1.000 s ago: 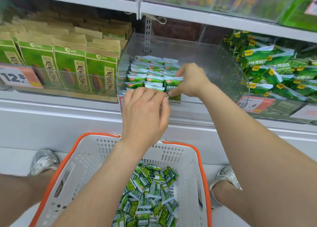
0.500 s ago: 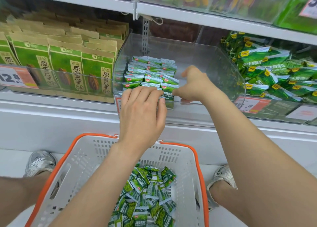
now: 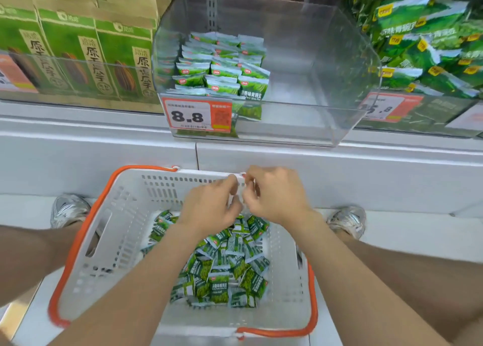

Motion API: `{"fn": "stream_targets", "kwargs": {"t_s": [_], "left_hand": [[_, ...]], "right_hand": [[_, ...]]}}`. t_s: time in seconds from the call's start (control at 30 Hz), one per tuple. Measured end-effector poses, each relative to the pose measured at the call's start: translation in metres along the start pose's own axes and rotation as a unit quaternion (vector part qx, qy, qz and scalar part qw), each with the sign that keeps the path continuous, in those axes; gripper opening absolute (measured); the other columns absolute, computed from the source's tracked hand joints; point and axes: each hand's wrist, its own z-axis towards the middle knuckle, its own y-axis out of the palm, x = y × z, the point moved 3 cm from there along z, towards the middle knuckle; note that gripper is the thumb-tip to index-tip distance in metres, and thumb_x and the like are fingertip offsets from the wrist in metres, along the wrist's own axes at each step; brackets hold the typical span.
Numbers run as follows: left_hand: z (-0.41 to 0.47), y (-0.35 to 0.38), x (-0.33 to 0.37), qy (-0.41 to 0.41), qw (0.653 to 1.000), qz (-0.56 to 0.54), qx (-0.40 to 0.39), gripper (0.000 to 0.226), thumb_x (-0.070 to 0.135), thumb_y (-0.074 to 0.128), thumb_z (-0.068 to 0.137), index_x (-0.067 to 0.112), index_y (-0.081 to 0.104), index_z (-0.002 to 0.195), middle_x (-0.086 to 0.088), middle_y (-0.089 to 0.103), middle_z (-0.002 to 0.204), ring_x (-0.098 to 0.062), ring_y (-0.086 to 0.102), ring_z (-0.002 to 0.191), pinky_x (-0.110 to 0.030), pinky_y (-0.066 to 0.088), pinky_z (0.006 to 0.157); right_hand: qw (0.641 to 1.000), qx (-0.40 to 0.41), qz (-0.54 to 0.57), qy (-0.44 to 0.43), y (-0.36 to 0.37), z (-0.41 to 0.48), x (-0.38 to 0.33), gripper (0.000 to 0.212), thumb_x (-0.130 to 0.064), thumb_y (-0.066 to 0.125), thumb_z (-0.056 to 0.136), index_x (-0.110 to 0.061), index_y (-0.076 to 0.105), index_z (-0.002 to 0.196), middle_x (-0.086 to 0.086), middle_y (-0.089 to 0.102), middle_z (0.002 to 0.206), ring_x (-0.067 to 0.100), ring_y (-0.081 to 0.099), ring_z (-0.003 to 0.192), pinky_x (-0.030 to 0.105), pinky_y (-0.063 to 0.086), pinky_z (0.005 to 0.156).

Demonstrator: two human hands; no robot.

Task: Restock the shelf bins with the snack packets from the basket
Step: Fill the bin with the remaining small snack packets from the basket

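A white basket (image 3: 122, 215) with orange handles sits on the floor below the shelf, holding a heap of small green snack packets (image 3: 222, 267). Above it, a clear shelf bin (image 3: 308, 84) has rows of the same packets (image 3: 222, 66) stacked in its left half; its right half is bare. My left hand (image 3: 211, 204) and my right hand (image 3: 274, 196) hover side by side over the basket's far rim. Their fingers are loosely curled and almost touch each other, with nothing visible in them. Both hands are blurred by motion.
A price tag reading 8.8 (image 3: 196, 115) hangs on the bin's front. Tall green and kraft bags (image 3: 78, 52) fill the bin to the left, larger green packets (image 3: 423, 45) the bin to the right. My shoes (image 3: 69, 209) (image 3: 347, 220) flank the basket.
Both hands left the shelf bin and dropped down to the basket's far rim. The packet my right hand pinched now stands in the bin's front row. The view tilted downward.
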Motion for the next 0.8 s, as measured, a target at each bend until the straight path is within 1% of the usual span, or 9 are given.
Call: {"fn": "stream_targets", "kwargs": {"t_s": [0.07,0.13,0.2,0.27,0.37,0.43,0.57,0.7,0.8], "left_hand": [[-0.017,0.032,-0.018,-0.035,0.99,0.031,-0.137,0.012,0.039,0.052,0.095,0.028,0.055,0.095,0.009,0.063,0.082,-0.02,0.064,0.074,-0.038,0.056,0.065],[-0.037,0.057,-0.032,-0.057,0.97,0.065,-0.225,0.014,0.036,0.05,0.097,0.027,0.06,0.098,0.006,0.065,0.09,-0.022,0.065,0.081,-0.04,0.059,0.071],[-0.058,0.083,-0.043,-0.068,0.954,0.103,-0.274,0.023,0.031,0.052,0.099,0.024,0.059,0.12,-0.001,0.063,0.115,-0.026,0.063,0.101,-0.043,0.058,0.084],[-0.073,0.104,-0.049,-0.068,0.942,0.138,-0.298,0.056,0.026,0.058,0.1,0.021,0.039,0.152,-0.009,0.045,0.146,-0.033,0.048,0.131,-0.046,0.046,0.107],[-0.078,0.119,-0.052,-0.079,0.925,0.163,-0.335,0.082,0.015,0.058,0.101,0.026,0.009,0.166,-0.016,0.01,0.17,-0.041,0.019,0.153,-0.054,0.026,0.122],[-0.077,0.127,-0.056,-0.068,0.91,0.183,-0.366,0.082,0.009,0.056,0.101,0.033,0.01,0.165,-0.021,0.008,0.17,-0.043,0.017,0.153,-0.057,0.024,0.122],[-0.078,0.137,-0.056,-0.058,0.888,0.223,-0.399,0.065,0.016,0.059,0.103,0.033,0.03,0.159,-0.021,0.026,0.161,-0.043,0.026,0.148,-0.06,0.024,0.118],[-0.074,0.133,-0.049,-0.08,0.91,0.194,-0.357,0.058,-0.003,0.063,0.092,0.02,0.044,0.142,-0.017,0.04,0.144,-0.04,0.038,0.137,-0.057,0.028,0.114],[-0.071,0.131,-0.048,-0.121,0.932,0.118,-0.32,0.046,-0.007,0.061,0.089,0.018,0.045,0.123,-0.009,0.056,0.119,-0.032,0.053,0.114,-0.05,0.037,0.109]], "right_hand": [[0.989,-0.144,-0.023,0.038,0.036,-0.021,0.017,0.018,-0.037,0.048,0.085,-0.024,0.06,0.08,-0.003,0.066,0.071,0.028,0.064,0.067,0.037,0.056,0.063],[0.958,-0.278,-0.012,0.066,0.066,-0.044,0.026,0.014,-0.031,0.05,0.091,-0.025,0.061,0.085,-0.002,0.063,0.079,0.028,0.062,0.073,0.036,0.055,0.065],[0.928,-0.363,0.001,0.086,0.089,-0.065,0.032,0.014,-0.023,0.051,0.094,-0.022,0.065,0.091,0.002,0.061,0.088,0.029,0.062,0.08,0.037,0.054,0.068],[0.91,-0.403,0.0,0.102,0.105,-0.08,0.036,0.016,-0.019,0.05,0.096,-0.018,0.066,0.095,0.007,0.063,0.096,0.031,0.063,0.084,0.041,0.057,0.073],[0.891,-0.436,0.011,0.125,0.118,-0.09,0.037,0.017,-0.017,0.05,0.096,-0.015,0.066,0.095,0.009,0.067,0.097,0.032,0.065,0.083,0.047,0.06,0.079],[0.887,-0.442,0.024,0.133,0.124,-0.09,0.035,0.018,-0.017,0.051,0.095,-0.013,0.068,0.094,0.009,0.069,0.094,0.033,0.065,0.083,0.047,0.06,0.078],[0.888,-0.434,0.048,0.144,0.13,-0.087,0.028,0.021,-0.016,0.05,0.096,-0.008,0.069,0.098,0.012,0.07,0.091,0.033,0.066,0.082,0.043,0.057,0.071],[0.886,-0.438,0.073,0.135,0.135,-0.089,0.019,0.02,-0.018,0.052,0.099,-0.01,0.07,0.102,0.01,0.07,0.09,0.031,0.066,0.079,0.04,0.057,0.072],[0.885,-0.443,0.071,0.125,0.137,-0.088,0.015,0.016,-0.015,0.053,0.099,-0.012,0.068,0.103,0.007,0.069,0.096,0.028,0.062,0.084,0.036,0.05,0.074]]}}
